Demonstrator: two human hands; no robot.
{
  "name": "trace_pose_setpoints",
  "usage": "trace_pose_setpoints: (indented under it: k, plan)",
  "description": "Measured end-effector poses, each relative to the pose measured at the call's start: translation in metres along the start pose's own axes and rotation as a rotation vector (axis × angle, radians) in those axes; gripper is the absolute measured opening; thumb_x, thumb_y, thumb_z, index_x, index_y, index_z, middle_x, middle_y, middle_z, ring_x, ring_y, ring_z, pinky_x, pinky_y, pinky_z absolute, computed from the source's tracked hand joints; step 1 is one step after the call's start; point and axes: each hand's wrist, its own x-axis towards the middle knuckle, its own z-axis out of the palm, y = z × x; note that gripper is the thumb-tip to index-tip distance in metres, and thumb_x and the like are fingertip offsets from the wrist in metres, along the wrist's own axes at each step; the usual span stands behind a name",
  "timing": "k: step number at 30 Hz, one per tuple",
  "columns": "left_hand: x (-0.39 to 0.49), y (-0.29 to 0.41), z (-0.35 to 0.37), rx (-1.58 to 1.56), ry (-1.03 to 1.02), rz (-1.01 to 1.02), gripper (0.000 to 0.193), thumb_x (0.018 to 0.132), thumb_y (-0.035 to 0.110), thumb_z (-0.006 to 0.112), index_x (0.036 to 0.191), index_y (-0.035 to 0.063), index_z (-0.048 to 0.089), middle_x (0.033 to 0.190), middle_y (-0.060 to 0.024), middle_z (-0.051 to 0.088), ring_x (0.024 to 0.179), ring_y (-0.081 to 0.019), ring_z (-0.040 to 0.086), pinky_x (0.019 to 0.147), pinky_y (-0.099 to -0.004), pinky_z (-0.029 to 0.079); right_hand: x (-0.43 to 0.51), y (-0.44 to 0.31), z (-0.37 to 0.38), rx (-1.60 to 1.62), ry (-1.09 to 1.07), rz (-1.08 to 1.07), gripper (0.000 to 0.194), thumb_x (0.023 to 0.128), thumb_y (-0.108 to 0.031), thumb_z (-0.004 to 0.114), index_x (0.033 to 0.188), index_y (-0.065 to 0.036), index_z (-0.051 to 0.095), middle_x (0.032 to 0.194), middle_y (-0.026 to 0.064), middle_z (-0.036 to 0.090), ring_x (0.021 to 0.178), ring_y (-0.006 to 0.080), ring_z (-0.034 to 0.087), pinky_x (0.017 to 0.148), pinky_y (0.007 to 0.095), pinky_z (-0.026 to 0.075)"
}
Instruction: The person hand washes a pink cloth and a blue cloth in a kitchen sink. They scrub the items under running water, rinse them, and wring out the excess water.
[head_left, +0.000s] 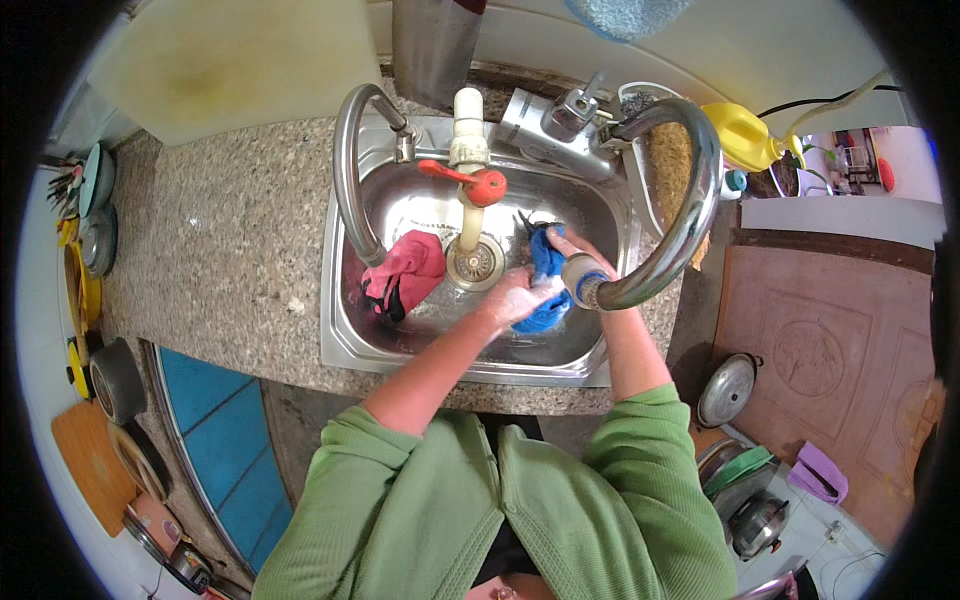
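A wet blue cloth (541, 315) with dark trim at its upper end is held between my hands over the right half of the stainless steel sink (405, 361). Suds coat my left hand (523, 294), whose fingers grip the cloth's middle. My right hand (576, 247) grips its upper part, partly hidden behind the faucet spout. A pink cloth (412, 270) with black trim lies crumpled at the sink's left side, left of the drain strainer (475, 262).
A curved faucet spout (701, 202) arches over my right forearm. Another steel spout (347, 165) and a red-handled valve (484, 187) reach over the sink. A yellow jug (739, 139) stands at the back right; a granite counter (232, 247) extends left.
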Motion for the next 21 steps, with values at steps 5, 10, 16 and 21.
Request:
trace_pose_setpoints:
  k: [5,10,16,21]
  plan:
    - [0.012,-0.031,-0.041,-0.222,0.250,0.024,0.036,0.094,0.027,0.059,0.118,0.0006,0.059,0.109,-0.0109,0.065,0.101,-0.0195,0.060,0.087,-0.0322,0.049,-0.063,-0.088,0.015,-0.455,0.226,-0.546,0.040,0.086,-0.038,0.065,0.106,-0.003,0.058,0.090,0.0184,0.063,0.085,0.0285,0.062,0.079,0.0369,0.046]
    - [0.026,-0.026,-0.028,-1.193,-0.130,-0.128,0.047,0.097,0.038,0.049,0.118,-0.0030,0.051,0.111,-0.0202,0.059,0.102,-0.0320,0.060,0.091,-0.0440,0.051,-0.092,-0.060,0.080,-0.520,0.348,-0.565,0.029,0.086,-0.030,0.067,0.097,-0.004,0.058,0.086,0.0200,0.063,0.080,0.0338,0.063,0.073,0.0416,0.048]
    - [0.032,-0.024,-0.042,-0.963,-0.111,-0.090,0.037,0.094,0.042,0.055,0.105,0.0073,0.056,0.099,-0.0115,0.064,0.092,-0.0229,0.063,0.082,-0.0358,0.053,-0.129,-0.027,0.125,-0.651,0.343,-0.879,0.022,0.079,-0.026,0.073,0.079,-0.011,0.057,0.074,0.0136,0.059,0.071,0.0362,0.060,0.065,0.0436,0.048]
    - [0.044,-0.027,-0.008,-1.166,0.009,-0.159,0.037,0.094,0.041,0.055,0.110,0.0070,0.061,0.093,-0.0085,0.065,0.084,-0.0195,0.064,0.076,-0.0359,0.052,-0.063,-0.059,0.085,-0.572,0.495,-0.459,0.034,0.084,-0.037,0.067,0.089,-0.004,0.063,0.079,0.0205,0.064,0.073,0.0391,0.062,0.064,0.0442,0.048]
